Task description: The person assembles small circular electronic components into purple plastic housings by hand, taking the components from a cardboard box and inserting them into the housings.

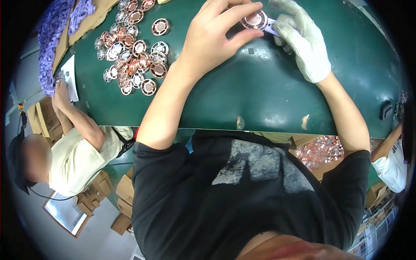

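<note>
At the far middle of the green table, my bare left hand (pixel 210 37) pinches a round copper-coloured metal disc with a slotted rim (pixel 255 21) between thumb and fingers. My right hand (pixel 305 45), in a whitish glove, is closed on a pale lavender plastic piece (pixel 270 27). One end of that piece meets the disc's right edge; whether the two are joined I cannot tell. To the left of my left forearm lies a loose pile of similar copper and silver discs (pixel 130 60). A single copper disc (pixel 160 27) lies apart from the pile.
Many lavender plastic parts (pixel 52 47) are heaped beside cardboard at the far left. A co-worker (pixel 82 160) sits at the left, hands on the table; another person's arm (pixel 388 143) shows at the right. A black object (pixel 385 110) sits near the right edge. Below the table, a box holds shiny copper pieces (pixel 320 151).
</note>
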{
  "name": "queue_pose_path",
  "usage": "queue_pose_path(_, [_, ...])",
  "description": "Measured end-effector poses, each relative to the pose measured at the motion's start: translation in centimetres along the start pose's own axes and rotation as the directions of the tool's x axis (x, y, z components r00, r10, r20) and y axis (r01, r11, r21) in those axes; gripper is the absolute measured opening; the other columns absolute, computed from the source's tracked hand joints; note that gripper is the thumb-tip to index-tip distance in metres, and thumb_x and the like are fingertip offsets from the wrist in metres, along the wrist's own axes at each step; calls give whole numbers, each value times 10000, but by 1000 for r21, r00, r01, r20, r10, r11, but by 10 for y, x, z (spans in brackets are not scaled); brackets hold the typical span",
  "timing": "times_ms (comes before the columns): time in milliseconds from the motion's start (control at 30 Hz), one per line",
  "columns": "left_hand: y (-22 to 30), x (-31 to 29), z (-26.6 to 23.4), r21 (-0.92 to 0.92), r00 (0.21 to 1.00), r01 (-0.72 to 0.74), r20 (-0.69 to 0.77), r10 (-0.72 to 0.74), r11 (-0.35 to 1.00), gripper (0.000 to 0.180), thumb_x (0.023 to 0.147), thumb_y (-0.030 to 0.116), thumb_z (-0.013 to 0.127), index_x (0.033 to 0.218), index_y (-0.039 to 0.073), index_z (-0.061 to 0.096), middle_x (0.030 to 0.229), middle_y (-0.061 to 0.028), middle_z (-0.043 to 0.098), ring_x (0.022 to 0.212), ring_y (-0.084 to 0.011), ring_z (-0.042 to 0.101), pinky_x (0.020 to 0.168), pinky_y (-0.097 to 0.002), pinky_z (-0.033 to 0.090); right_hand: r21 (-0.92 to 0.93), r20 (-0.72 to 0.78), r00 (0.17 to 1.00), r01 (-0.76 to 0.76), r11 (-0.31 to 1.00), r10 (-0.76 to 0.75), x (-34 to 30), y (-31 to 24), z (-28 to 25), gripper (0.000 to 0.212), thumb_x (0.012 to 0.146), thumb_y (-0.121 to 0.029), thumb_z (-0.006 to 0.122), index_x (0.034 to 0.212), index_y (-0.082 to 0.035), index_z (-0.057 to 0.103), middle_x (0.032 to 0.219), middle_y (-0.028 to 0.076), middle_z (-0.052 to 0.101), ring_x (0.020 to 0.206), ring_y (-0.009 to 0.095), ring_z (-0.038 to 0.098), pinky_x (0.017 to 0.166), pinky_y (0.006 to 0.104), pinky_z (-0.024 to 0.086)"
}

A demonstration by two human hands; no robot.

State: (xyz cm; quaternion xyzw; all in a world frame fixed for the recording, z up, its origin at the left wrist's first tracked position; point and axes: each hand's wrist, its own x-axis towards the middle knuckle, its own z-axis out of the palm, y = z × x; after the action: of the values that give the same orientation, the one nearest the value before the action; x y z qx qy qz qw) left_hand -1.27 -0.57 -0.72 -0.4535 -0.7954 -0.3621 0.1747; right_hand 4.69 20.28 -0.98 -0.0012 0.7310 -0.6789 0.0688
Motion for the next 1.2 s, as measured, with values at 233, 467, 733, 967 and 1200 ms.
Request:
queue_pose_path(233, [10,-7,4,-108,975,205,-67,-213,973,489,639,199,957,980,6,663,952,-129,611,814,-267,641,682,-326,529,-205,94,995,58,977,-39,-5,6,-3,517,1002,-295,580,1434,-27,486,1024,71,667,822,121,609,721,247,492])
queue_pose_path(467, [-2,-15,21,-262,979,120,-130,-158,958,495,750,276,890,1156,63,703,1047,-96,725,894,-268,721,758,-327,581,-152,-14,997,67,986,-70,-15,9,2,513,1036,-289,523,1462,-12,449,995,21,604,787,72,521,678,206,435])
queue_pose_path(733, [-10,-15,22,-349,994,78,-43,-99,934,646,725,201,881,1310,75,639,1208,-80,719,1022,-260,714,861,-330,586,-396,125,992,46,917,5,-5,-5,-1,429,979,-370,630,1240,-30,648,1009,146,691,875,281,688,791,383,537])
queue_pose_path(967, [-1,-16,20,-617,995,94,46,-83,781,454,952,152,729,1333,-53,591,1310,-205,665,1149,-265,674,971,-345,540,-421,152,987,118,899,-58,-5,3,4,366,919,-395,703,1166,-126,727,920,137,739,845,315,727,753,395,557])
queue_pose_path(1200, [-2,-4,22,-565,980,198,122,-157,801,196,952,85,708,1113,-27,719,1178,-150,709,1011,-171,676,872,-290,552,-575,73,946,300,761,-317,-12,14,4,278,918,-304,711,1065,-68,711,810,162,689,717,355,695,647,413,548])
